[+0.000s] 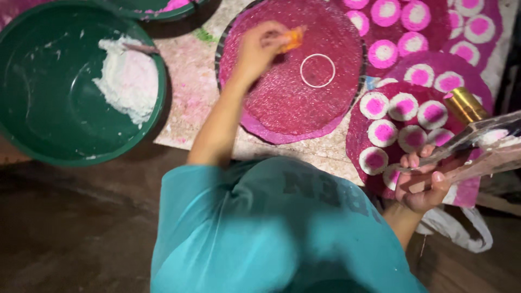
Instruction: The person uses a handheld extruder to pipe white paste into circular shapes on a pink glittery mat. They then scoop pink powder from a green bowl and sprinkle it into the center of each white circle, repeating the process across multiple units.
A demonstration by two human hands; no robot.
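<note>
The left hand (260, 49) pinches a small orange piece (293, 38) over the round magenta woven mat (282, 103) — light, likely soft; the right hand (420, 184) grips a clear, stiff plastic tool (477, 144) by its near end.

— Were there any packages, labels, signs or screens in the view?

— Hardly any. A clear plastic wrapper (477, 144) lay across the fingers of the right hand (420, 184), at the right edge. It was see-through and glossy, long and flat, and something white and pink showed inside its far end.

— Anything else?

— A pale plastic bag (461, 230) sat crumpled on the floor just below that hand, whitish, with a looped handle. What it contained could not be told.

— Any signs or screens?

— None were visible.
</note>
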